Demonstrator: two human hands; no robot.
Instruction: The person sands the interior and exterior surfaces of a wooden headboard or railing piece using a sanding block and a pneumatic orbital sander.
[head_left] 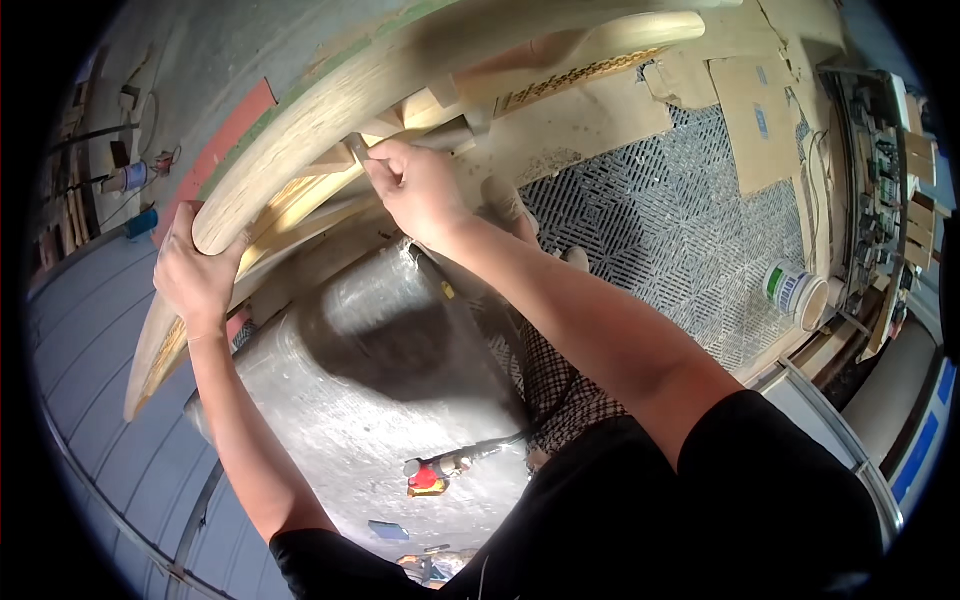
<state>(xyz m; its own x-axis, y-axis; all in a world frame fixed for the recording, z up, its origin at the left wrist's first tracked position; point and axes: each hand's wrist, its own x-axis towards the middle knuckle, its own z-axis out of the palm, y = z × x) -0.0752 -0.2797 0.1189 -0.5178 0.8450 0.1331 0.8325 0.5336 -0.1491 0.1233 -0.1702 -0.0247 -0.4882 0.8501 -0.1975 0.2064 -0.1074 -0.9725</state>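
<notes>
A long, curved, pale wooden piece (300, 130) with a smooth rounded edge sweeps from the left side up to the top right. My left hand (200, 268) is wrapped round its left end, thumb on the near side. Just under the curve, my right hand (418, 190) is closed in a pinch beside short wooden crosspieces (440, 92) on the underside. A small flat greyish piece (358, 148) shows at its fingertips; I cannot make out its kind. A second wooden strip (160, 350) with darker edge layers runs down at the far left.
A grey metal-topped bench (340, 470) bears a red and yellow tool (427, 477) and a blue block (388, 530). Beyond my right arm lie a patterned floor mat (640, 220), cardboard (755, 130) and a white bucket (797, 293). A cluttered shelf (880, 160) stands far right.
</notes>
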